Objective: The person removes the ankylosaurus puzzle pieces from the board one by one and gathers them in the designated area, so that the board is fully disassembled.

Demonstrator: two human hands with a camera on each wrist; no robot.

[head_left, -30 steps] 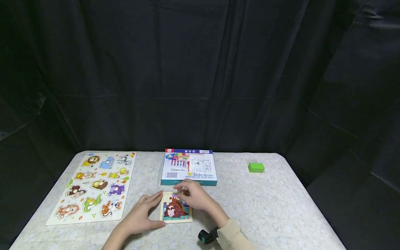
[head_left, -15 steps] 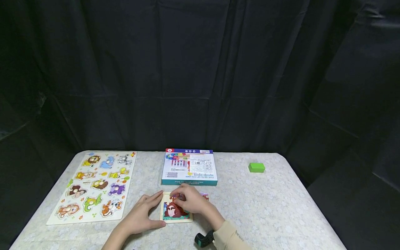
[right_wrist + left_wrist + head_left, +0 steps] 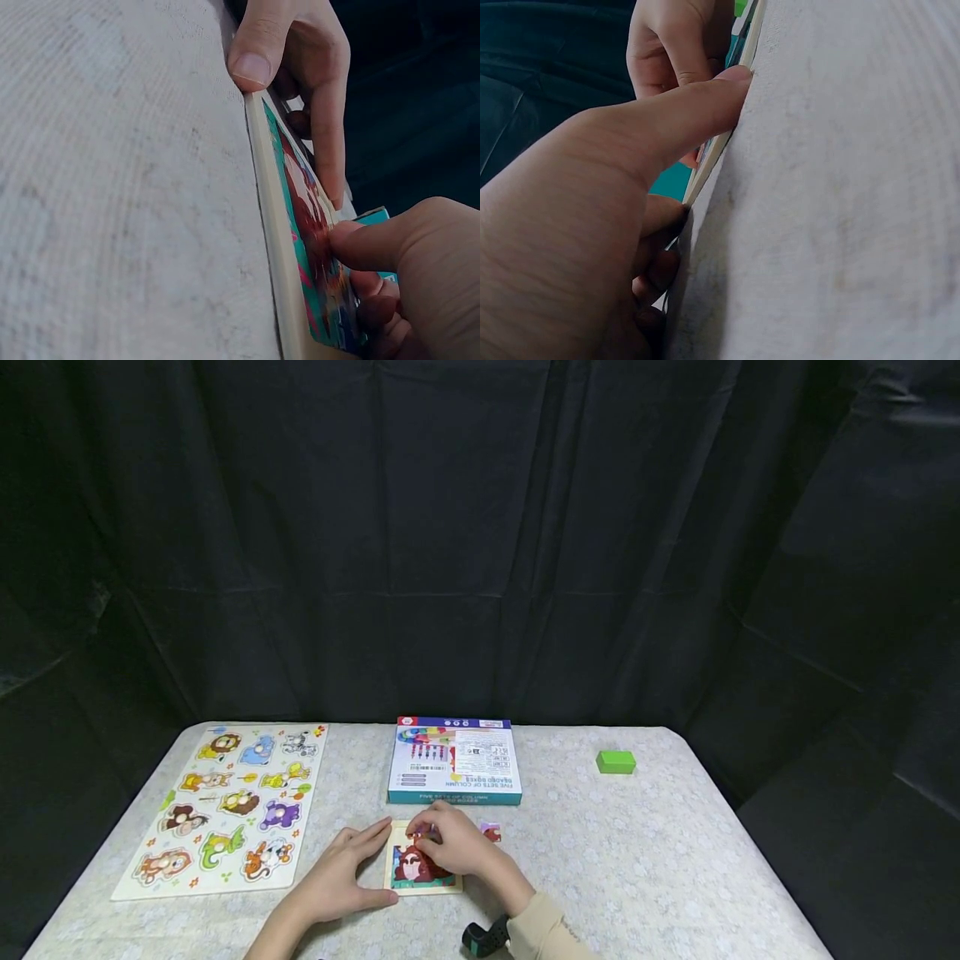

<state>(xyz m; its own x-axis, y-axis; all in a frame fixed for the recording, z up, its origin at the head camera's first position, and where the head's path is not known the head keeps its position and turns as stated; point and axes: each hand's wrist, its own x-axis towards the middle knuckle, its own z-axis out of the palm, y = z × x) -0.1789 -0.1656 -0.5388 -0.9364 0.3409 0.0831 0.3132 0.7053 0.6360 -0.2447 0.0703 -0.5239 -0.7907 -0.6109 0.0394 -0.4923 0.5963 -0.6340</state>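
A small jigsaw puzzle (image 3: pixel 412 865) with a wooden frame lies flat on the table, showing a reddish-brown animal over a green strip. My left hand (image 3: pixel 335 878) steadies its left side, thumb at the near corner and index finger at the far corner, both fairly straight. Over the upper part of the picture, my right hand (image 3: pixel 459 842) pinches a puzzle piece between thumb and index finger; the fingers hide most of it. To the right of the frame lies a loose pink and red puzzle piece (image 3: pixel 491 832).
Just behind the puzzle lies a flat cardboard box (image 3: pixel 427 781). A large animal peg board (image 3: pixel 247 793) occupies the left side of the table (image 3: pixel 637 868). A green block (image 3: pixel 616 762) sits at the far right. Black curtains (image 3: pixel 480 543) hang behind.
My right hand has shifted left and slightly nearer, onto the puzzle's upper part. The loose piece has come into view behind it. The left hand has stayed put.
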